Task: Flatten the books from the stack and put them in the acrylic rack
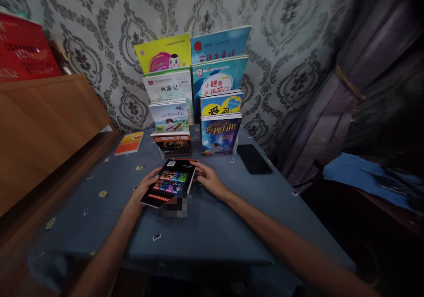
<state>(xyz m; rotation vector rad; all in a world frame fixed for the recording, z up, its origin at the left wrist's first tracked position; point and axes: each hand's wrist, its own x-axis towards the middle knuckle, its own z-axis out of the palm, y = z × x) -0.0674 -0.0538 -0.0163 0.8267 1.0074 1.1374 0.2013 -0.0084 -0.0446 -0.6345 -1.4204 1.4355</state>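
Note:
A black book (172,180) with a barcode and rows of small coloured pictures lies tilted between my hands, above the table. My left hand (145,186) grips its left edge, the thumb on the cover and the other fingers hidden beneath. At the upper right edge, my right hand (208,178) has its fingers curled against the book. Part of the book's lower end is blurred by a block of pixels. Just behind it stands a tiered clear rack with several books, among them a blue book (220,134) and a dark animal book (174,144).
An orange book (129,143) lies at the table's left back. A black phone-like slab (254,159) rests right of the rack. The table wears a blue cloth (109,226). A wooden cabinet (49,129) borders the left, a curtain (314,94) the right, and a patterned wall the back.

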